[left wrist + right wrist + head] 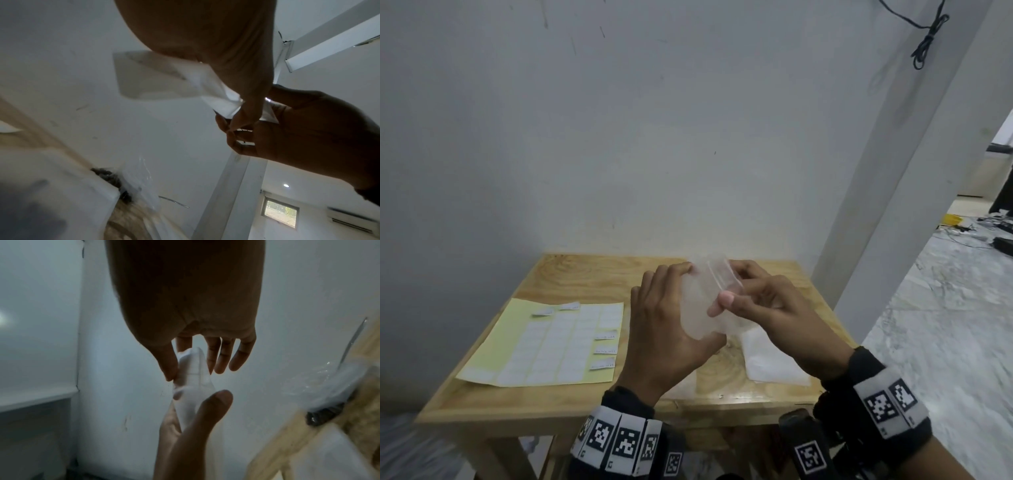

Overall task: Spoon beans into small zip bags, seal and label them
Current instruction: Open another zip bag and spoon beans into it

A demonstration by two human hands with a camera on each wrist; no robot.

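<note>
My left hand (654,329) and right hand (767,308) both pinch a bag (705,301) above the counter (571,274); only wrist views show beans (115,180).

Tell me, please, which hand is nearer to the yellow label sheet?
Left. The left hand holds the zip bag just right of the label sheet; the right hand is farther right, past the bag.
</note>
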